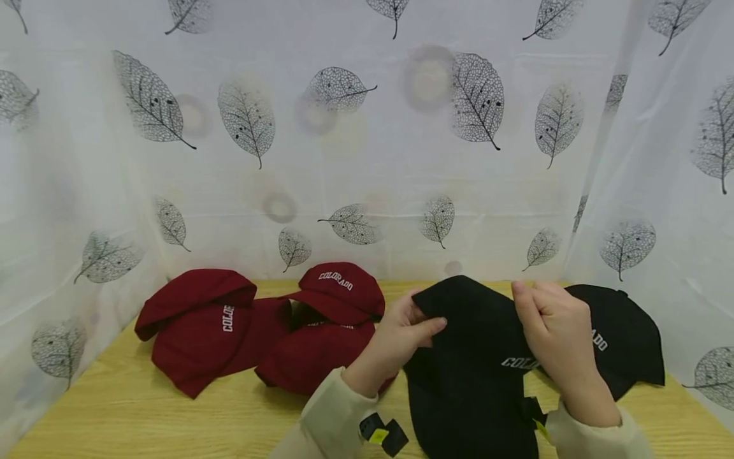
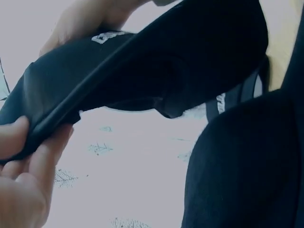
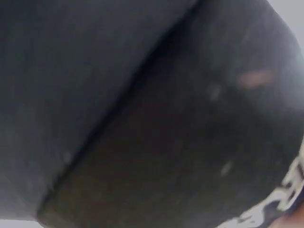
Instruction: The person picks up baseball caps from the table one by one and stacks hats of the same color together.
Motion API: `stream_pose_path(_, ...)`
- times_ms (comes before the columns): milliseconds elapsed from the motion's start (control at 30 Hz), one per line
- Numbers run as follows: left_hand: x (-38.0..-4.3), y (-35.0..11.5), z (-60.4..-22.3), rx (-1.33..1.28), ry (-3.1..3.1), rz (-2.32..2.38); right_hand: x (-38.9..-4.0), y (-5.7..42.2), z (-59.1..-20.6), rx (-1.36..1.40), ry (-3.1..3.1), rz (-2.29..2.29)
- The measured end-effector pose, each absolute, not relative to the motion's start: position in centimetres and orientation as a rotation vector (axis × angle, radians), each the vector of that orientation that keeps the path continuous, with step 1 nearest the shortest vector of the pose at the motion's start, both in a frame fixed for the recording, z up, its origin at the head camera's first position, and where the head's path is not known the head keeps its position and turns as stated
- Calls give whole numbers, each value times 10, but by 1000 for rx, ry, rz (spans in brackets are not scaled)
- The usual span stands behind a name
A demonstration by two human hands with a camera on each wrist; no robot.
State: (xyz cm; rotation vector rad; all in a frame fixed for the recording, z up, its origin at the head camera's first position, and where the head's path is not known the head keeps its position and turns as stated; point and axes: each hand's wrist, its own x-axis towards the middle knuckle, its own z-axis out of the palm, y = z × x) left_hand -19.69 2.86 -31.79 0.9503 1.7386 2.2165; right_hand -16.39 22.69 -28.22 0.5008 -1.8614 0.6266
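Observation:
Both hands hold a black cap [image 1: 473,331] with white lettering, its brim hanging down toward the front. My left hand [image 1: 392,347] pinches the left edge between thumb and fingers. On the other side, my right hand [image 1: 559,338] grips the cap beside the lettering, fingers curled; part of the word is hidden behind it. In the left wrist view the cap's fabric [image 2: 61,76] is stretched between the two hands. Black fabric [image 3: 166,133] fills most of the right wrist view, white letters at its lower right.
Another black cap [image 1: 631,338] lies behind the right hand. To the left are a folded red cap [image 1: 195,338] and two stacked red caps, the upper one [image 1: 344,293] lettered COLORADO, the lower one [image 1: 309,363] beneath. They lie on a wooden table [image 1: 115,408] before a leaf-patterned curtain [image 1: 367,159].

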Motion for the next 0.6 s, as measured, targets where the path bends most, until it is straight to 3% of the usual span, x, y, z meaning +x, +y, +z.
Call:
stream_pose_path(233, -195, 31, -317, 1008, 1803, 2432, -169, 236, -284, 512, -1797, 768)
stream_pose_path(467, -195, 28, -314, 1021, 1776, 2578, -170, 265, -278, 33, -2094, 1049)
stream_pose_path(600, -196, 26, -315, 1085, 1677, 2635, -180, 289, -282, 72, -2308, 1250)
